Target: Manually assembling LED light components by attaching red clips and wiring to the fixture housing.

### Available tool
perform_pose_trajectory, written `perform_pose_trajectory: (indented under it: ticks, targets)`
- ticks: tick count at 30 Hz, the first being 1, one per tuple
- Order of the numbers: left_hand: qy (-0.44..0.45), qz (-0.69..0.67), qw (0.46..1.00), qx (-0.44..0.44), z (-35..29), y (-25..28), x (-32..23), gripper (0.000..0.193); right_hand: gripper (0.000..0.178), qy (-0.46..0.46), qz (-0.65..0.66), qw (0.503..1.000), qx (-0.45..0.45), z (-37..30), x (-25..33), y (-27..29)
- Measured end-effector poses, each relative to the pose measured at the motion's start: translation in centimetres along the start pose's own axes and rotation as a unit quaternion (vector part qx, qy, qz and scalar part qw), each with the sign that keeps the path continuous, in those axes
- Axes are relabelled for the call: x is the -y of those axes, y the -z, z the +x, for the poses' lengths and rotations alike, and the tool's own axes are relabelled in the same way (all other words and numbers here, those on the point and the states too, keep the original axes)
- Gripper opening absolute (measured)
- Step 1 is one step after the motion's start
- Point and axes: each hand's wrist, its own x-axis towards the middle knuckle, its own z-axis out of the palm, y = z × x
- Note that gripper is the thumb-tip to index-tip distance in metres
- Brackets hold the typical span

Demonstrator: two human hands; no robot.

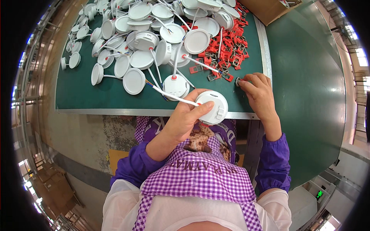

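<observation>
My left hand (180,120) grips a round white light fitting (216,104), thumb across its back, just above the table's front edge. From this fitting a white cable (172,96) runs to the upper left and ends in bare coloured wires. A bit of red shows at the fitting's lower edge. Over the table to the right, my right hand (257,91) pinches a small metal clip (237,81) between thumb and fingertips. Several red-and-metal clips (227,50) lie heaped beyond it. Another white fitting (175,87) rests right by my left hand.
A large pile of white round fittings (140,58) with cables covers the table's far left and middle. The green tabletop (83,96) has a metal front edge. At the back right stands a cardboard box (266,10), on a second green surface (308,96).
</observation>
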Motion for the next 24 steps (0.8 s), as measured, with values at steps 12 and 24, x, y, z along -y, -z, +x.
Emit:
perform_pose_trajectory:
  ticks: [12,24]
  targets:
    - [-0.043,0.064,0.997,-0.028,-0.2,-0.4,0.3,0.037,0.014,-0.119,-0.023,0.992,-0.031,-0.6,2.8,-2.3]
    - [-0.12,0.221,0.966,-0.063,0.9,-0.5,0.9,0.035,0.014,-0.27,0.369,0.889,-0.017,-0.1,8.6,2.7]
